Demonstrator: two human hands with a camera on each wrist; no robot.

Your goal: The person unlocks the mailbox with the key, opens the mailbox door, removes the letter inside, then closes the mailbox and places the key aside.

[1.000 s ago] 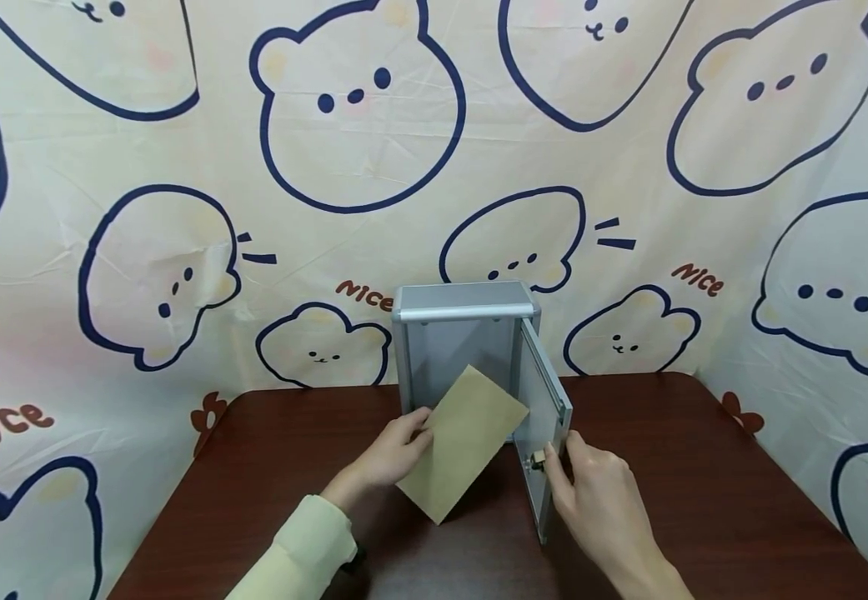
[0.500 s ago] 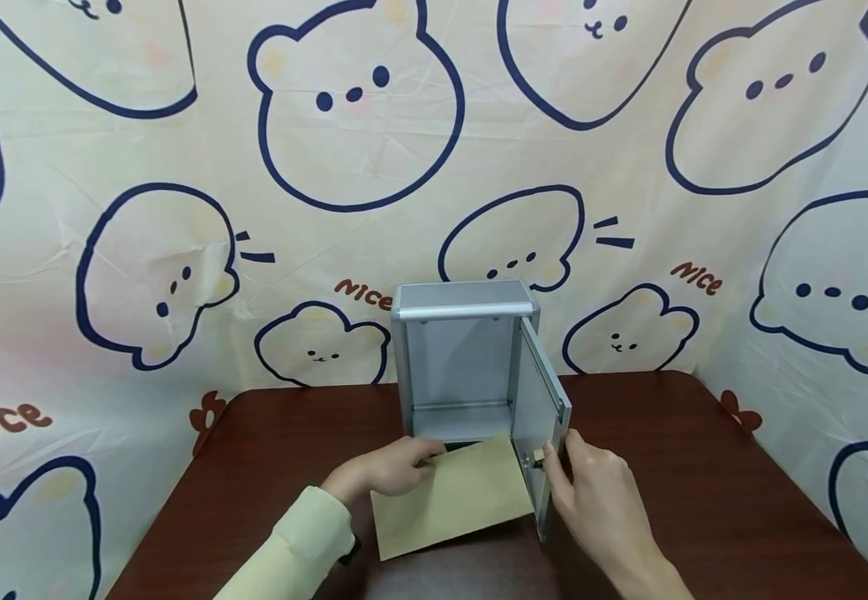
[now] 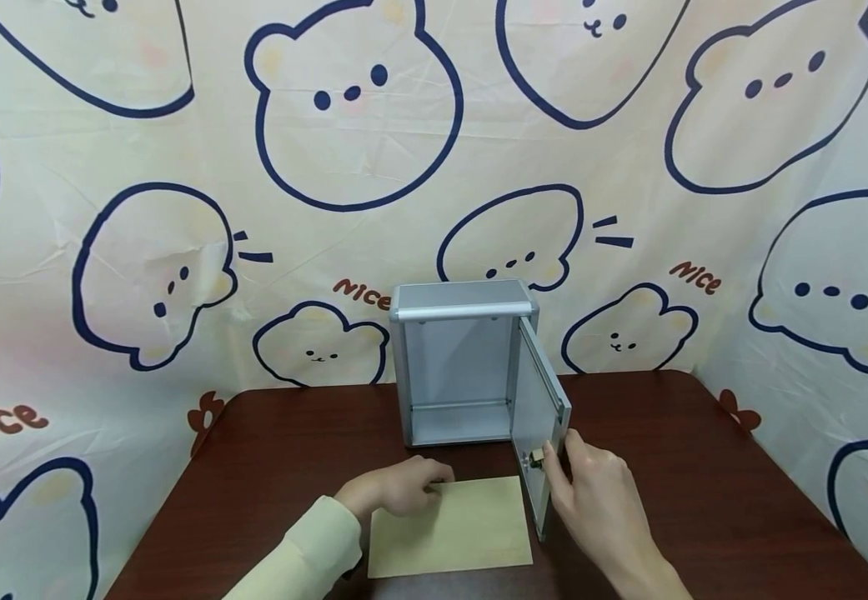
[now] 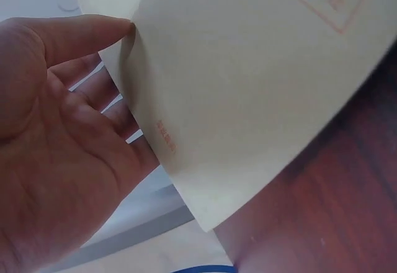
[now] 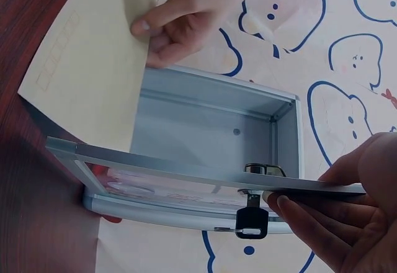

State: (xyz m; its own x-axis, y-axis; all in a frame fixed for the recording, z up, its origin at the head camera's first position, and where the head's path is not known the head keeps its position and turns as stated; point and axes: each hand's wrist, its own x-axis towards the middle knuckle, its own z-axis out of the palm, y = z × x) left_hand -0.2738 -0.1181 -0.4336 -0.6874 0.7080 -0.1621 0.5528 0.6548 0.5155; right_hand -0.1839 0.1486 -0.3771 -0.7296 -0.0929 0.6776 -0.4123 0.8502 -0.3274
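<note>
My left hand pinches the edge of a tan paper envelope between thumb and fingers. Red printed marks show on the envelope in the left wrist view. It lies low over the tabletop, in front of a grey metal box whose door stands open to the right. With thumb and fingers on either side, my right hand grips the free edge of the door. In the right wrist view a black-headed key sits in the door's lock, close to my right fingertips.
The box stands toward the back of a dark reddish-brown table. Behind it hangs a pale cloth printed with blue-outlined bears. Inside the box the grey floor and back wall show.
My left hand has drawn the envelope down and away from the box's opening, turning it from tilted to nearly flat. My right hand stays on the door.
</note>
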